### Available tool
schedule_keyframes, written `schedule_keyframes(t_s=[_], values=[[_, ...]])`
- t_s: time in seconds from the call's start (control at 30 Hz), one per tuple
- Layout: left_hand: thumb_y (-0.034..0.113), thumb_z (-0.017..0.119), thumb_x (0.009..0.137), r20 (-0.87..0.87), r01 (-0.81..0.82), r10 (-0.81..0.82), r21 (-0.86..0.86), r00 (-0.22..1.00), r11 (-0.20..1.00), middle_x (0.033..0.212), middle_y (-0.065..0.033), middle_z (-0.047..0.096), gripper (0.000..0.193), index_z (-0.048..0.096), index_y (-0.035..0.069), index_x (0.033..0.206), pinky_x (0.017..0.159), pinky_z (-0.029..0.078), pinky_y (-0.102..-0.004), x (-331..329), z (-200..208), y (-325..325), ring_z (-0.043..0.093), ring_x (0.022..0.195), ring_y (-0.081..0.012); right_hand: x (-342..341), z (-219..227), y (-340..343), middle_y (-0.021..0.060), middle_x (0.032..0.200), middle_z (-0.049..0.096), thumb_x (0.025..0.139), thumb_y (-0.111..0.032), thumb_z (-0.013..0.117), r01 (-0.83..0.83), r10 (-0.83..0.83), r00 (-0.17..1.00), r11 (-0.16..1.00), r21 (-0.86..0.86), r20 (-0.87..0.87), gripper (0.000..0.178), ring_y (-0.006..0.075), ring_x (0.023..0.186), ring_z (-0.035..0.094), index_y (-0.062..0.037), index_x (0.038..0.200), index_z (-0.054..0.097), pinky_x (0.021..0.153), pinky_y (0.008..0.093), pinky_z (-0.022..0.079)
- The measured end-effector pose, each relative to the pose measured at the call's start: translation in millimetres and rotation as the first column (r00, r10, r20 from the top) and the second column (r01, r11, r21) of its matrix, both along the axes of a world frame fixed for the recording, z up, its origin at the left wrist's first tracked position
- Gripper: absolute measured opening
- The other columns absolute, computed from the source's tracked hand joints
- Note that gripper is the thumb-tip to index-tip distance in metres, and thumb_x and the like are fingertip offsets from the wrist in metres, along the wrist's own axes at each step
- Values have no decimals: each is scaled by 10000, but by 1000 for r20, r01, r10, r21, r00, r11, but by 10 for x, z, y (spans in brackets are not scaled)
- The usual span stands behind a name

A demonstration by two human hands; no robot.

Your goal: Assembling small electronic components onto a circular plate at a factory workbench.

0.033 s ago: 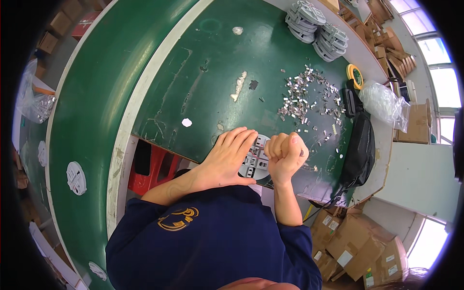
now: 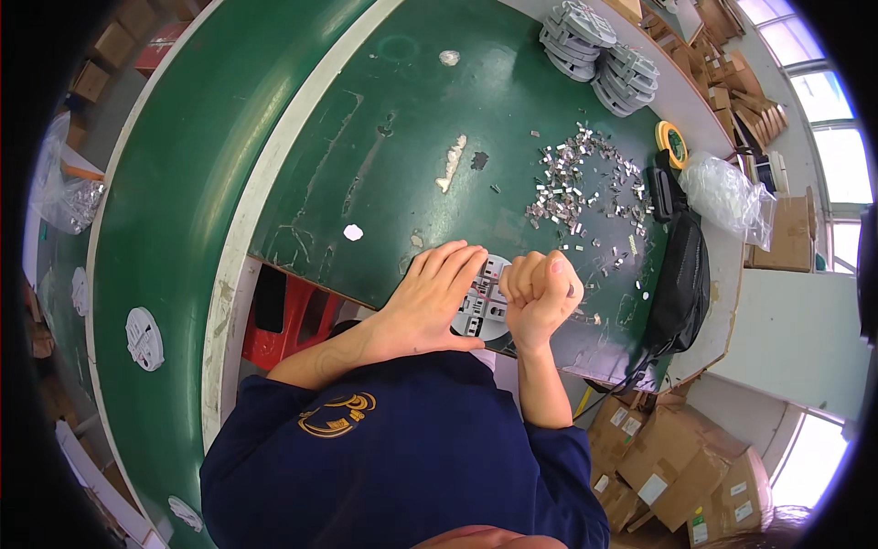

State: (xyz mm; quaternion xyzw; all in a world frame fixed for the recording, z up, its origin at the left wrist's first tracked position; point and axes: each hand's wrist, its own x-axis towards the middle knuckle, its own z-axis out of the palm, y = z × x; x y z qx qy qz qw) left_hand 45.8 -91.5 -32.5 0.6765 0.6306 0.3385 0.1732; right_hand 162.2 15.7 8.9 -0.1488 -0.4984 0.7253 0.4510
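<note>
At the near edge of the green table lies a round, light-grey plastic piece (image 2: 475, 306) with small compartments and dark and metallic bits in it. My left hand (image 2: 433, 297) rests flat over its left side, fingers stretched out and covering part of it. Above its right side my right hand (image 2: 541, 291) is closed in a fist. A small dark bit shows at the edge of that fist, but what the fingers hold is hidden. Many small metal pieces (image 2: 572, 188) are scattered on the table beyond my right hand.
Two stacks of grey plastic pieces (image 2: 627, 80) stand at the far right. A yellow tape roll (image 2: 671, 145), clear plastic bag (image 2: 727, 197) and black bag (image 2: 679, 288) line the right side. Left runs a green conveyor belt (image 2: 174, 229) carrying round plastic pieces (image 2: 144, 339). Below sits a red stool (image 2: 291, 320).
</note>
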Motion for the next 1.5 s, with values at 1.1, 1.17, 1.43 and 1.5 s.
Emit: schedule_keyframes(t_s=[1.1, 1.17, 1.43, 1.5], values=[[59, 654, 931, 944, 127, 192, -232, 268, 964, 961, -66, 707, 202, 658, -56, 1097, 827, 524, -255, -437, 139, 309, 662, 890, -130, -29, 131, 358, 88, 902, 658, 774, 26, 741, -273, -324, 814, 521, 809, 483, 189, 198, 618, 598, -31, 951, 707, 516, 280, 456], [52, 659, 926, 959, 147, 173, -209, 223, 967, 955, -67, 707, 189, 667, -55, 1082, 807, 523, -251, -397, 137, 299, 657, 875, -122, 44, 96, 357, 71, 917, 669, 765, 34, 752, -244, -328, 859, 412, 878, 392, 211, 141, 579, 579, -41, 958, 716, 477, 249, 421], [16, 710, 863, 864, 27, -19, 6, 504, 1000, 941, -80, 705, 176, 706, -14, 1037, 690, 500, -265, -265, 89, 208, 608, 770, -115, 212, 291, 187, 52, 892, 689, 790, -5, 766, -296, -215, 709, 773, 561, 671, 137, 67, 553, 519, -45, 917, 733, 466, 222, 392], [15, 736, 825, 657, -25, -80, 149, 750, 989, 980, -77, 693, 192, 721, 16, 1016, 691, 490, -284, -272, 109, 189, 586, 784, -142, 251, 279, 153, 56, 880, 689, 789, -6, 769, -286, -241, 694, 773, 567, 679, 129, 72, 555, 528, -40, 909, 732, 468, 224, 398]])
